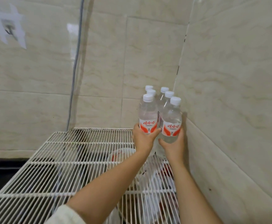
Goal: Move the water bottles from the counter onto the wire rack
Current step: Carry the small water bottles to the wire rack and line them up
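- Beige marbled wall tiles [43,70] fill the background and meet in a corner at the right of the frame.
- Upper left: a small dark wall hook [9,28] fixed under pale tape strips.
- Left of centre: a thin grey cable [76,54] runs down the wall.
- Lower half: a white wire rack [67,152]; blurred white and red items [156,183] lie beneath it.
- Bottom edge: a pale sleeve [64,214] on the left arm.
- Centre-right: the left hand [144,139] wraps the lower body of a clear plastic water bottle with a white cap and red-and-white label [148,115].
- Just beside it, the right hand [174,146] grips a second matching bottle [171,120].
- Both bottles are upright, side by side, over the rack's rear right corner; contact with the wires cannot be determined.
- Directly behind: four more white-capped bottles [162,101] in a tight cluster against the corner.
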Available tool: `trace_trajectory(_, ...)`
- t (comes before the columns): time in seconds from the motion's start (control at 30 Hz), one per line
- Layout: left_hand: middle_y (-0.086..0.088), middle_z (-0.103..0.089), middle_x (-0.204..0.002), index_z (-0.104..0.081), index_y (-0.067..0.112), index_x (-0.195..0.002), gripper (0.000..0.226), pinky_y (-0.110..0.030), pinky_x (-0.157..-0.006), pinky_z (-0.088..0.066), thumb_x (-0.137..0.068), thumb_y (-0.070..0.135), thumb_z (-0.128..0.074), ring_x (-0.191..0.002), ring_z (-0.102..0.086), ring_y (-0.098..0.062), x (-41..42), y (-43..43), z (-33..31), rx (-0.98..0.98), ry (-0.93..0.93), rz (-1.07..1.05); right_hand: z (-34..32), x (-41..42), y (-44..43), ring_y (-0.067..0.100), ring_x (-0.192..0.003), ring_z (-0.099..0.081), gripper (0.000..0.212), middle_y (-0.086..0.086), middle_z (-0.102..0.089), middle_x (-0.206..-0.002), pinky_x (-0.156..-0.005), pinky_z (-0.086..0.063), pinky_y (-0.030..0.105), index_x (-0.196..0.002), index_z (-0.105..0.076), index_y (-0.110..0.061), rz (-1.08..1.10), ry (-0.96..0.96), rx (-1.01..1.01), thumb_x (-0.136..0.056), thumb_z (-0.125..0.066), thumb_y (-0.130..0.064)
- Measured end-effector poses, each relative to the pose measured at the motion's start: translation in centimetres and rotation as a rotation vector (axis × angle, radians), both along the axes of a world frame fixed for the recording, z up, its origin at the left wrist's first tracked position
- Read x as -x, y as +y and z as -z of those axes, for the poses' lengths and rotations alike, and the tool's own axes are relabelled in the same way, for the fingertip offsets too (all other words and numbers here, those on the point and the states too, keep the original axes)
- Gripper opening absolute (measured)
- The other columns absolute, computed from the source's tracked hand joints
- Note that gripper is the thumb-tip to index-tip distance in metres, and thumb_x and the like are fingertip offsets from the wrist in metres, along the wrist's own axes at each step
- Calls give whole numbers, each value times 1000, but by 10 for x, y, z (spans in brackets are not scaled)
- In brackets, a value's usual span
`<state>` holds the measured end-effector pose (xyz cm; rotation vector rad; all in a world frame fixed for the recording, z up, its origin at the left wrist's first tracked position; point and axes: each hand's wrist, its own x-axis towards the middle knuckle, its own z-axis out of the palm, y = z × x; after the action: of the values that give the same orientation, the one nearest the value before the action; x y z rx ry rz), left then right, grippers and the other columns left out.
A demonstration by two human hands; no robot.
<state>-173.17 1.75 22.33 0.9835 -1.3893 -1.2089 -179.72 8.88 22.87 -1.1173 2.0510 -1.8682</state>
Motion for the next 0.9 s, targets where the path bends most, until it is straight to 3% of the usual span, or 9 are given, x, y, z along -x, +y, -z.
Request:
trace_trajectory(0.17,-6,-35,-133,-31,14,-136,69,-38,-108,-37,-81,32,-68,-125,-39,-20,-9,6,-4,34,-103,181,8,16,-5,17,-119,-51,86,2,-53,-131,-95,-45,33,-134,-34,-25,-56,-45,-4,-65,-79,-1)
trace_trajectory(0.3,-8,-32,-141,-23,26,-140,85,-45,-109,-36,-71,3,-67,-130,-36,-22,-29,0,18,37,-201,263,15,19,-6,16,-116,-53,93,-3,-53,-124,-93,-45,33,-128,-32,-33,-130,-34,-87,-58,-81,3)
trace_trajectory(0.4,1,-46,-128,-33,24,-135,75,-33,-102,-41,-73,0,-68,-116,-45,-14,-34,-3,23,75,-254,335,15,17,-4,19,-117,-53,94,1,-53,-130,-97,-47,40,-136,-31,-27,-126,-34,-96,-61,-80,2)
trace_trajectory(0.5,6,-47,-116,-34,22,-134,70,-27,-94,-43,-77,-1,-68,-108,-48,-12,-38,-6,25,79,-243,359,13,12,1,23,-121,-51,88,4,-52,-133,-94,-42,32,-138,-31,-22,-85,15,-103,-67,-77,-1)
trace_trajectory(0.7,-7,-45,-138,-22,22,-143,81,-31,-94,-48,-79,3,-68,-118,-52,-22,-43,-11,19,23,-329,415,10,8,7,23,-122,-49,88,5,-50,-134,-89,-38,26,-139,-30,-18,-43,46,-109,-66,-78,-2)
trace_trajectory(0.83,-12,-35,-147,-15,17,-147,84,-29,-96,-40,-81,4,-66,-132,-40,-26,-49,-12,-1,75,-475,374,7,4,4,28,-138,-24,114,11,-25,-150,-112,-27,41,-148,-6,-22,151,232,-170,-63,-81,-12)
trace_trajectory(0.9,-11,-27,-152,-7,21,-148,88,-27,-91,-41,-83,9,-65,-134,-36,-26,-63,-13,-14,102,-520,331,2,-6,4,31,-141,-13,114,14,-12,-154,-114,-18,44,-148,2,-22,201,351,-231,-67,-79,-20)
